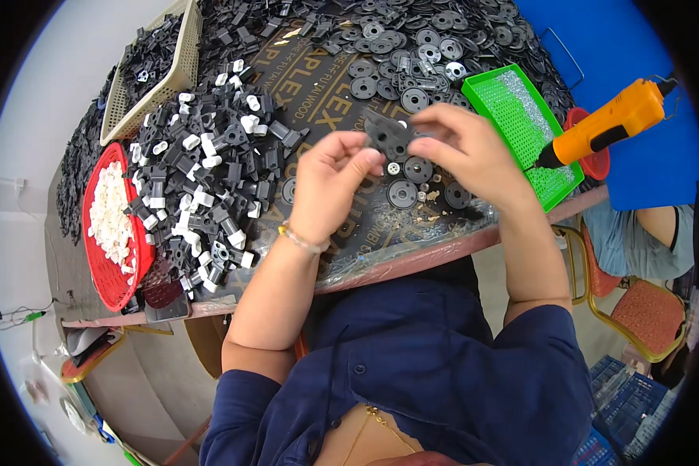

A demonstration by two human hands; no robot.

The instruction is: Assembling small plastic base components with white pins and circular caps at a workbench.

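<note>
My left hand (330,179) pinches a dark, flat black plastic part (388,136) with holes in it, raised over the table's front area. Around the part's right side curves my right hand (474,155), its thumb and fingers apart; the thumb tip is at the part's edge, and I cannot tell if it touches. Just below the hands lie black discs (402,194) with central holes and a small white round piece (394,168).
At left are a heap of black parts with white caps (202,171), a red basket of white pieces (93,233) and a beige basket (182,74). Many black discs (361,68) cover the back. An orange electric screwdriver (613,116) lies over a green tray (512,116) of small metal pieces at right.
</note>
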